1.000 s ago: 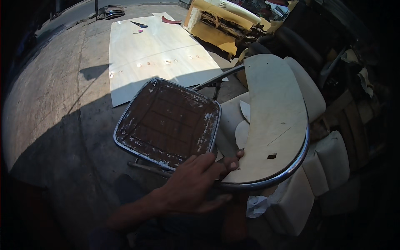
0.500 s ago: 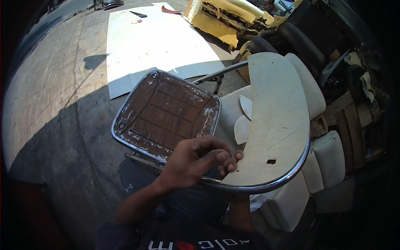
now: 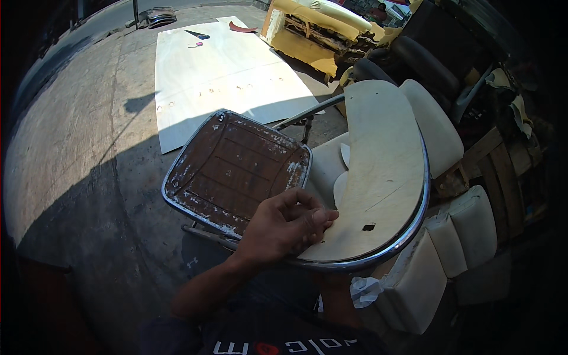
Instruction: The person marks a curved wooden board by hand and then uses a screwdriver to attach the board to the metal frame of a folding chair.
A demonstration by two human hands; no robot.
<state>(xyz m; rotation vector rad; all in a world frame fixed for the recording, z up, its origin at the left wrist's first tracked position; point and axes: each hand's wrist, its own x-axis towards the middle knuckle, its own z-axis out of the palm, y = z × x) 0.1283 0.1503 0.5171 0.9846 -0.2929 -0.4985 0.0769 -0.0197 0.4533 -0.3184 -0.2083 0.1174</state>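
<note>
My left hand (image 3: 290, 226) is over the lower left end of a curved pale plywood board (image 3: 387, 160). Its thumb and fingers are pinched together; anything between them is too small to make out. The board lies against a chrome tube frame (image 3: 408, 234) that bends round its right and lower edge, and has a small dark hole near its lower end. From the lower edge my right forearm (image 3: 340, 299) reaches up beneath the board, which hides the right hand and its fingers. Left of the board is the chair's square brown seat pan (image 3: 236, 168), rusty with flaking white patches and chrome-edged.
White padded cushions (image 3: 414, 290) lie right of and below the frame. A large white sheet (image 3: 225, 77) on the concrete carries a dark tool (image 3: 198, 35) and a red curved piece (image 3: 242, 28). Torn yellow foam seating (image 3: 307, 50) and black chairs (image 3: 426, 62) stand behind. Wooden slats (image 3: 494, 177) are at right.
The board and frame have shifted slightly left in view. My left hand's fingers have drawn closer together at the board's lower end. The right hand stays hidden.
</note>
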